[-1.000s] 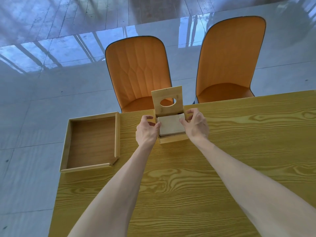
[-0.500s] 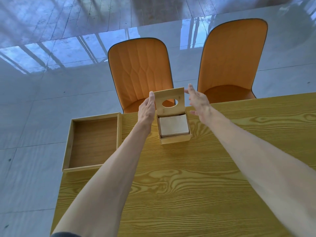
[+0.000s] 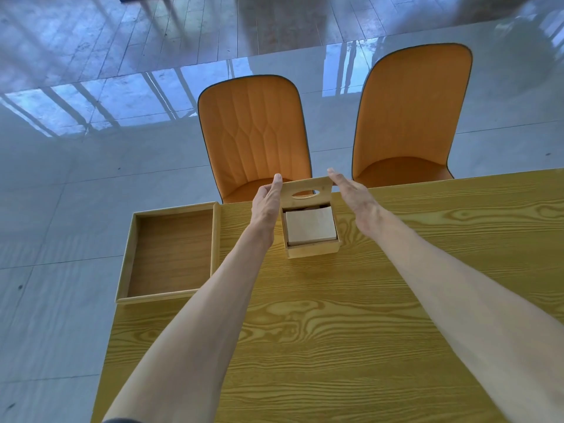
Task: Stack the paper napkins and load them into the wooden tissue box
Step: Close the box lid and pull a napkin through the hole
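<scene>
The wooden tissue box (image 3: 311,239) stands on the bench (image 3: 335,315) near its far edge, its hinged lid (image 3: 306,193) tipped partway forward over the opening, oval slot facing the camera; the paper napkins (image 3: 309,224) lie inside as one squared stack, filling the box nearly wall to wall and sitting just below the rim, so the loading looks done and closing the lid is likely the step in hand. The left hand (image 3: 267,203) lies flat against the lid's left edge, fingers (image 3: 276,183) straight and together, gripping nothing; the right hand (image 3: 351,193) mirrors it at the lid's right top corner, fingers (image 3: 335,177) extended, and whether they touch the wood or hover just beside it I cannot tell. Flanking the lid with open palms probably serves to guide it down evenly without pinching the napkins. To the left, a shallow wooden tray (image 3: 125,257) overhangs the bench edge; nothing lies in it. Two orange chairs (image 3: 256,132) stand beyond the bench.
</scene>
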Motion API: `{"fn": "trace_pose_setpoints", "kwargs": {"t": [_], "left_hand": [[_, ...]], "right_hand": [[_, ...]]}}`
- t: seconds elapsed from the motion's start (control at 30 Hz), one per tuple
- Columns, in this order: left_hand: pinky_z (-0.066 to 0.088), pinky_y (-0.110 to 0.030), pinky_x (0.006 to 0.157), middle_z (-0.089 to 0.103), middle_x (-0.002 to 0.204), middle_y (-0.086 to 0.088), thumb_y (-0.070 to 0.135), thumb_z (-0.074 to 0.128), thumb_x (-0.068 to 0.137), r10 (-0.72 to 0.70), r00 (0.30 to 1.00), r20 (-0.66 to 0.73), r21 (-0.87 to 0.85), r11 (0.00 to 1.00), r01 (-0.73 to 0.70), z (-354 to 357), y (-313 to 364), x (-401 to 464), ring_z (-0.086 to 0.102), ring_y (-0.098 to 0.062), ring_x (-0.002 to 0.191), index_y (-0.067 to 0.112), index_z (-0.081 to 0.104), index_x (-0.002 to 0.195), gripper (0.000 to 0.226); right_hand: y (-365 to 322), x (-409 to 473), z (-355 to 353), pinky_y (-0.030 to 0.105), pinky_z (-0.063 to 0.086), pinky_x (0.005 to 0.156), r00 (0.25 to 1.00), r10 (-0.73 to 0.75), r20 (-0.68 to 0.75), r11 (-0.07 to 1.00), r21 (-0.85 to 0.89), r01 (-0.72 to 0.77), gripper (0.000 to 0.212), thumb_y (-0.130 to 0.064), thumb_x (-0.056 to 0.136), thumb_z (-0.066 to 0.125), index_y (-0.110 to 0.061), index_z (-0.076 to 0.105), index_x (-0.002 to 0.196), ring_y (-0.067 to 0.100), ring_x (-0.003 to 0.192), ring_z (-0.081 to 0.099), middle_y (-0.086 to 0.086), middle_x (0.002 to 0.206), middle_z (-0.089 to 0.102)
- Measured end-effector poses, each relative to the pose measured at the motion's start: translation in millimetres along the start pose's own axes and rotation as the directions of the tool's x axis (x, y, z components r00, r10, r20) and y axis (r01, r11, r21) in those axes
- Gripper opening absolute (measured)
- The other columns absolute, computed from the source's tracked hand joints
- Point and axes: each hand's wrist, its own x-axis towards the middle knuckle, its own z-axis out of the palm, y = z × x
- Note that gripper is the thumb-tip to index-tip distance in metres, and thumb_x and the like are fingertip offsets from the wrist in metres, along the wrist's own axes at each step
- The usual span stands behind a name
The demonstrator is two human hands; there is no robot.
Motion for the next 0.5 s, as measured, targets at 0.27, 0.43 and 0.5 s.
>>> {"fn": "trace_pose_setpoints", "kwargs": {"t": [0.27, 0.43, 0.5], "left_hand": [[0.030, -0.033, 0.095, 0.041, 0.151, -0.003, 0.054, 0.053, 0.094, -0.010, 1.000, 0.017, 0.008, 1.000, 0.010, -11.1, -25.0, -26.1, 0.040, -0.021, 0.135, 0.023, 0.047, 0.141, 0.057], [0.035, -0.040, 0.104, 0.042, 0.150, -0.006, 0.047, 0.062, 0.091, -0.054, 0.998, 0.043, 0.046, 0.998, 0.052, -19.2, -45.0, -37.9, 0.044, -0.025, 0.132, 0.024, 0.044, 0.144, 0.061], [0.036, -0.042, 0.107, 0.046, 0.147, -0.006, 0.041, 0.065, 0.091, -0.067, 0.996, 0.057, 0.063, 0.996, 0.064, -21.3, -53.1, -41.4, 0.048, -0.022, 0.124, 0.024, 0.043, 0.145, 0.061]], "right_hand": [[27.5, -26.8, -7.5, 0.038, 0.024, 0.107, 0.998, -0.046, 0.051, 0.998, -0.043, 0.048, 0.077, -0.061, 0.087, 0.056, -0.022, 0.037, 0.150, 0.017, 0.142, 0.031, 0.001, 0.157, 0.034], [46.6, -37.8, -11.3, 0.047, 0.026, 0.112, 0.999, -0.009, 0.043, 0.997, -0.083, 0.012, 0.076, -0.050, 0.088, 0.061, -0.024, 0.030, 0.152, 0.024, 0.142, 0.031, 0.006, 0.159, 0.029], [55.4, -41.2, -11.5, 0.051, 0.028, 0.113, 0.999, 0.014, 0.039, 0.995, -0.096, -0.010, 0.079, -0.049, 0.085, 0.066, -0.027, 0.030, 0.151, 0.025, 0.141, 0.034, 0.006, 0.157, 0.031]]}}
